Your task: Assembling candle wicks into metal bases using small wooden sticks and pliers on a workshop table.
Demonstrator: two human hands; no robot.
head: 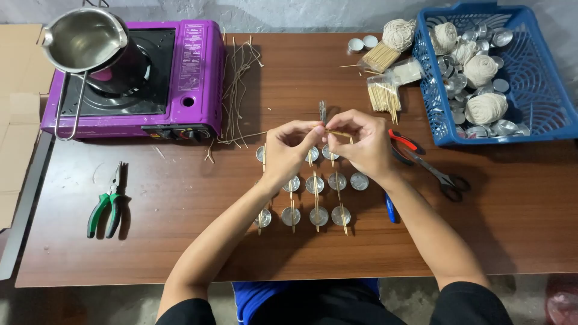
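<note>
Both hands meet above the counter [180,241], pinching a thin pale stick [338,133] held level between them: left hand [289,150] closed on its left end, right hand [361,144] closed on the right. A tan wick [247,137] trails leftward from the grip. Below sit rows of small silver cups [319,215] (most with sticks laid across).

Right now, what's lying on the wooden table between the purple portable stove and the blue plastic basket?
In the head view: loose wick strands, then a toothpick bundle and twine ball near the basket; stove.
</note>
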